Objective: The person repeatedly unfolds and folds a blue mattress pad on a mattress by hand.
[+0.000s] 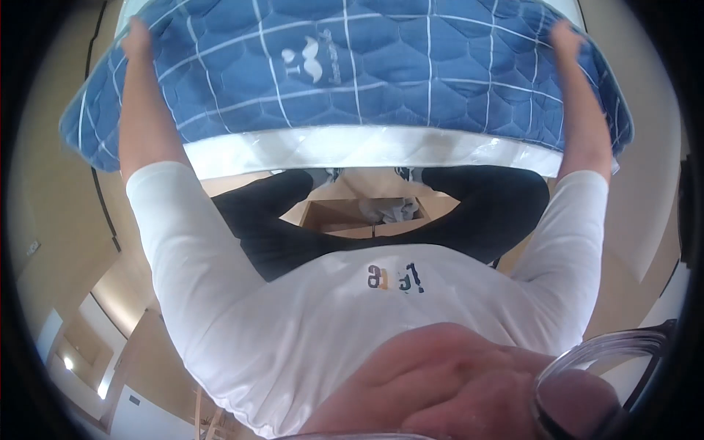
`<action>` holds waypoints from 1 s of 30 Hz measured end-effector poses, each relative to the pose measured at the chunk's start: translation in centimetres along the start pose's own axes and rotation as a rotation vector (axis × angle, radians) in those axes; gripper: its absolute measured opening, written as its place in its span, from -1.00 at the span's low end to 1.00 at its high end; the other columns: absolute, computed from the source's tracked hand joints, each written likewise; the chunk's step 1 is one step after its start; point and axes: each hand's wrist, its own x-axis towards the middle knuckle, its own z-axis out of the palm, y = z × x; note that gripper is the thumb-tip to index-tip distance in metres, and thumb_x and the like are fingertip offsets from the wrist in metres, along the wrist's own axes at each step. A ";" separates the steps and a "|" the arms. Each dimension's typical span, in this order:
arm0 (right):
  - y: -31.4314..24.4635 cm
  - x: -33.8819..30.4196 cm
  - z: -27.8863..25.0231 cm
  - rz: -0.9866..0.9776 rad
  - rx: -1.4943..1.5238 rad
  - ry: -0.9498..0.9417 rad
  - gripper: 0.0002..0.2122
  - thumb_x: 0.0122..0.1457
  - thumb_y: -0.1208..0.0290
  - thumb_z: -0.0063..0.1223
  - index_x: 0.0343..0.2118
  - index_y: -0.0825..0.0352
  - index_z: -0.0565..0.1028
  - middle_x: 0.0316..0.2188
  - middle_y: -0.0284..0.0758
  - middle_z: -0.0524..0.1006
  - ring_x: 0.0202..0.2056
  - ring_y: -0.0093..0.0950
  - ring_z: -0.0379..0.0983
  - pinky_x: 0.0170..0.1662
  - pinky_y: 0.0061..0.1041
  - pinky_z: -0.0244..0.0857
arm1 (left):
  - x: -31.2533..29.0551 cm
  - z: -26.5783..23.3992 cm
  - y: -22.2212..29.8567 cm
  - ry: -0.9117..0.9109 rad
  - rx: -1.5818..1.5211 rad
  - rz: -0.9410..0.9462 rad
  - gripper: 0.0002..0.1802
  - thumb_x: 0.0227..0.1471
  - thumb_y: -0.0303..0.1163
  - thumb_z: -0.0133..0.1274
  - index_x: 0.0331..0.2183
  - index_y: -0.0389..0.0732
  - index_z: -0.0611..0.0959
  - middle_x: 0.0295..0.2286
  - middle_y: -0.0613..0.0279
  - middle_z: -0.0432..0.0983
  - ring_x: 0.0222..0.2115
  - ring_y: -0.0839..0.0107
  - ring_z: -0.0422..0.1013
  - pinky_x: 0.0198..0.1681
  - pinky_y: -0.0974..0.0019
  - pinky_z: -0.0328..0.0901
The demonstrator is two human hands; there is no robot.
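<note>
A blue quilted mattress pad (396, 73) with white grid lines and a pale printed motif is spread before me. Its near edge lies over a white mattress (367, 149) that looks wrapped in shiny plastic. Both my arms reach out wide across it. My left hand (137, 42) is closed on the pad near its left side edge. Over at the right side edge, my right hand (567, 42) also grips the pad, slightly blurred. The fingertips of both hands are hard to make out. The pad's near corners flare out past my forearms.
Below the mattress edge, between my legs, an open wooden drawer or box (337, 213) holds crumpled whitish material (394, 210). My shoes (323, 176) are close to the mattress. A pale curved surface (645, 147) stands at the right; wooden flooring (59, 191) shows at the left.
</note>
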 end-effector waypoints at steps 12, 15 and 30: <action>-39.3 -25.0 -19.3 -0.104 0.958 0.317 -0.34 0.24 0.01 -0.07 0.32 0.32 0.26 0.37 0.03 0.13 0.39 0.13 -0.07 0.36 0.28 -0.33 | -11.8 -3.9 -32.0 -0.073 0.671 0.287 -0.04 0.14 0.36 -0.15 0.35 -0.07 0.23 0.36 -0.09 -0.03 0.37 -0.17 -0.12 0.26 -0.45 -0.03; -41.0 -25.9 -20.3 -0.086 0.931 0.259 -0.32 0.23 0.00 -0.07 0.33 0.33 0.24 0.37 0.02 0.13 0.39 0.11 -0.07 0.36 0.29 -0.32 | -9.0 -6.4 -34.4 0.182 0.339 -0.342 0.03 0.12 0.27 0.01 0.20 -0.53 0.29 0.23 -0.39 0.16 0.19 -0.20 0.26 0.19 -0.04 0.27; -45.4 -27.0 -23.7 -0.068 0.888 0.311 -0.33 0.21 0.03 -0.07 0.33 0.30 0.23 0.38 -0.07 0.12 0.41 -0.02 -0.07 0.39 0.16 -0.31 | -3.3 -21.2 -46.3 0.130 -0.832 -0.728 -0.62 0.15 -0.35 0.10 -0.03 -0.32 0.49 -0.20 -0.03 0.51 -0.31 0.15 0.52 -0.33 0.13 0.49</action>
